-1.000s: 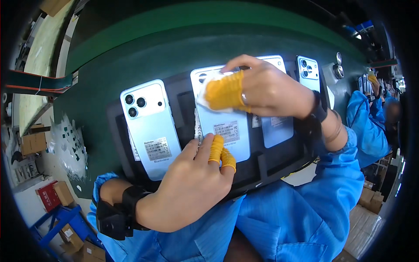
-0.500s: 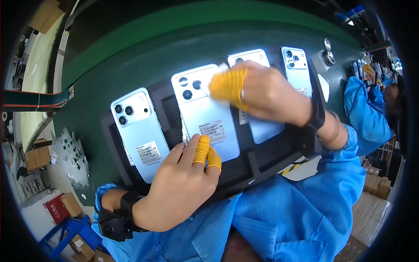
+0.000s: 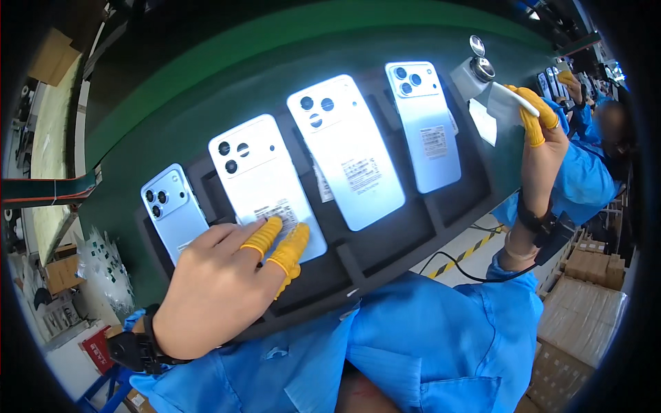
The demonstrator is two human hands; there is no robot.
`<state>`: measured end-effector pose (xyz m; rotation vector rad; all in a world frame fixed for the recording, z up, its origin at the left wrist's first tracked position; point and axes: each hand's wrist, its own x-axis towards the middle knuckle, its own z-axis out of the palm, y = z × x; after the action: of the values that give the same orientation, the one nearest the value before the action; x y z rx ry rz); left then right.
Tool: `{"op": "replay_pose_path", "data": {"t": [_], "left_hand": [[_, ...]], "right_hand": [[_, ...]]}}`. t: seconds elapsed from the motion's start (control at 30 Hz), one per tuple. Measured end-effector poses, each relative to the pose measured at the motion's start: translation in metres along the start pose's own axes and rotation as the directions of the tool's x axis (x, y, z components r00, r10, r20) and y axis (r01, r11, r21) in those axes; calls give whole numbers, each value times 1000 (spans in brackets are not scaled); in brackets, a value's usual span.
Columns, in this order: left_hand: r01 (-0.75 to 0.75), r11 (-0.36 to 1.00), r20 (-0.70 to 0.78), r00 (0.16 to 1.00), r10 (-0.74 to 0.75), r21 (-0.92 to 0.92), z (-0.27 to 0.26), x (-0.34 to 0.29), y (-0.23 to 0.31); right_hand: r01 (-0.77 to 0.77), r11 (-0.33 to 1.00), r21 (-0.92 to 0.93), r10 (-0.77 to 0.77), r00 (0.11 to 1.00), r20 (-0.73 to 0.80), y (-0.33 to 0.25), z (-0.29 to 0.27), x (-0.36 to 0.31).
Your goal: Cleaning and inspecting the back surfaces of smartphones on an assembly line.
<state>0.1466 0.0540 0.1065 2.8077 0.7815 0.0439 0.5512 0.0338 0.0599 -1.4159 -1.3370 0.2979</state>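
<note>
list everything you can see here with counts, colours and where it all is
Workbench: 1, green, across the middle
Foam tray: 1, black, on the workbench
Phones: 4, pale blue, in a row on the tray, camera side up
Bottle: 1, whitish with silver top, upper right
Paper: 1, white, right of the tray
Cloth: 1, white, upper right
Cable: 1, black, below the tray
Cardboard boxes: several, brown, left and lower right
Red box: 1, red, lower left
Co-worker: at least 1, blue clothing, far right
Left hand: 1, yellow finger covers, touching the second phone from left
Right hand: 1, yellow finger covers, holding the cloth
</note>
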Motion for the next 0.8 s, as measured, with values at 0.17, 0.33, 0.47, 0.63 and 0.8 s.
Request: {"op": "replay_pose_path", "data": {"t": [0.17,0.33,0.47,0.63,0.8], "left_hand": [[-55,998,-1,998,55,26,4,28,9],[-183,980,69,982,178,82,12,49,12],[-140,989,130,983,133,44,11,62,17],[-97,995,101,990,98,-17,14,63,19],[-86,996,65,994,86,-16,16,60,18]], "right_hand": [[-122,987,103,128,990,-57,37,-8,-15],[12,1000,20,-15,990,144,17,6,6],[526,846,88,-502,727,468,-24,64,48],[777,581,243,-769,426,477,-32,164,61],[688,567,453,-749,201,632,-25,170,55]]}}
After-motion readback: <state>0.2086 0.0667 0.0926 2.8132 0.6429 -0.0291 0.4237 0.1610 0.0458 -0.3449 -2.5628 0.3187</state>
